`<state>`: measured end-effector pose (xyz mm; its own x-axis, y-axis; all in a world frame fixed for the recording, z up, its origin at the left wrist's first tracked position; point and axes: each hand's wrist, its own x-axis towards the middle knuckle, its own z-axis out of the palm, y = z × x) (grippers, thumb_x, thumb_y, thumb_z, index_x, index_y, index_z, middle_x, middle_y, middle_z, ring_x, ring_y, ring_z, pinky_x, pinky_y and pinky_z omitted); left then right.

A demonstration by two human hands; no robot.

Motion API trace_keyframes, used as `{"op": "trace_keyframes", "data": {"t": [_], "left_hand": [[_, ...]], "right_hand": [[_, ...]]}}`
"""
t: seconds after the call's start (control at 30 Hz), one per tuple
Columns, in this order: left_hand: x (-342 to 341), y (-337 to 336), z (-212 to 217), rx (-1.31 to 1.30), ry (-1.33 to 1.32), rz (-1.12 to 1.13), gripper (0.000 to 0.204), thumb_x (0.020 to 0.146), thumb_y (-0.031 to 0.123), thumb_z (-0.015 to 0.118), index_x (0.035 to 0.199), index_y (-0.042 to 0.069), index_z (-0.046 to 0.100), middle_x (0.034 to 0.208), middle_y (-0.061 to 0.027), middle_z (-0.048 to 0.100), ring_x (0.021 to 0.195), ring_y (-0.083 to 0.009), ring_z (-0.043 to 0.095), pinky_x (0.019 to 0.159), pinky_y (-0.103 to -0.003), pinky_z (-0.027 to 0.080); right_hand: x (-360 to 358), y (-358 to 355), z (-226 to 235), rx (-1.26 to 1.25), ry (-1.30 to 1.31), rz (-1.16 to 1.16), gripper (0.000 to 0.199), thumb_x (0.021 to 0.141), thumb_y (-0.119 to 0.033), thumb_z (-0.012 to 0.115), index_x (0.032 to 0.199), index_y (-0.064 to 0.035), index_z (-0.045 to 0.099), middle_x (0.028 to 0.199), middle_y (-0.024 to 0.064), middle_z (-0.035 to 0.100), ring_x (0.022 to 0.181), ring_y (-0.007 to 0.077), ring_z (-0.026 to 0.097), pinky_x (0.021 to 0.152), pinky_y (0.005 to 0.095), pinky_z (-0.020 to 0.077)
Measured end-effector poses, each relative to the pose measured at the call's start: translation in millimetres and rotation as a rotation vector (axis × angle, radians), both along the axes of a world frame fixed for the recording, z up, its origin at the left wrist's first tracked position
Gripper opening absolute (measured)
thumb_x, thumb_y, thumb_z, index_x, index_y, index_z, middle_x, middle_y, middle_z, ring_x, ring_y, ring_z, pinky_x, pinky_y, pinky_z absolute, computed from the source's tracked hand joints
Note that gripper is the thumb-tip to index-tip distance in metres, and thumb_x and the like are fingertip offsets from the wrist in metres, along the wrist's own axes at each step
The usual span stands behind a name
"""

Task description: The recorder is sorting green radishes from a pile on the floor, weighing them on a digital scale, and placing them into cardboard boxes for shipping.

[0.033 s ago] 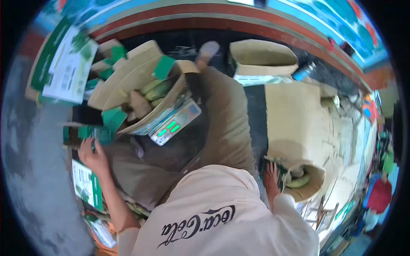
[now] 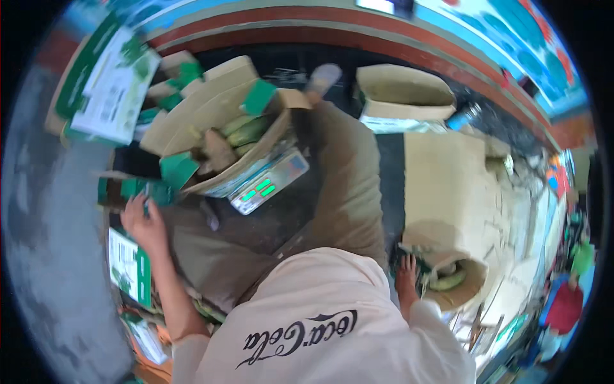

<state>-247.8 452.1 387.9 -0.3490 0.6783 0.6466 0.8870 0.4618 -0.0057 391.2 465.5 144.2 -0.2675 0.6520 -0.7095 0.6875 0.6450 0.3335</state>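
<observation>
At the left of the frame, has the left hand (image 2: 146,227) against a dark green box (image 2: 152,189), fingers slightly parted and bent; cannot tell whether pinching its edge. Below and right of centre, has the right hand (image 2: 406,276) with fingers extended, near a small open carton (image 2: 474,276) containing a pale green vegetable (image 2: 449,280); cannot tell whether gripping anything. In the upper left, shows a large open carton (image 2: 185,114) containing green vegetables (image 2: 249,132) and a brown lump (image 2: 219,152), just beside a panel with lit green displays (image 2: 284,176).
</observation>
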Motion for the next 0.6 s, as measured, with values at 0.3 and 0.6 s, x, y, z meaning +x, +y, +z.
{"op": "trace_keyframes", "data": {"t": [0.3, 0.6], "left_hand": [[22.1, 5.0, 6.1, 0.187, -0.100, 0.046, 0.013, 0.071, 0.013, 0.063, 0.083, 0.008, 0.063, 0.096, -0.0072, 0.063, 0.104, -0.0263, 0.054, 0.098, -0.047, 0.030], [25.1, -21.2, 3.4, 0.330, -0.132, 0.066, 0.014, 0.069, 0.013, 0.064, 0.081, 0.007, 0.062, 0.094, -0.0082, 0.062, 0.102, -0.0276, 0.052, 0.098, -0.051, 0.029]], "right_hand": [[25.0, 11.2, 0.6, 0.211, 0.302, 0.285, 0.029, 0.084, -0.022, 0.046, 0.104, -0.0081, 0.062, 0.117, 0.0137, 0.051, 0.115, 0.0277, 0.039, 0.097, 0.0434, 0.0278], [-29.6, 131.2, 46.8, 0.265, 0.566, 0.259, 0.022, 0.084, -0.017, 0.047, 0.098, -0.0069, 0.061, 0.104, 0.0115, 0.054, 0.098, 0.0240, 0.045, 0.083, 0.0385, 0.0326]]}}
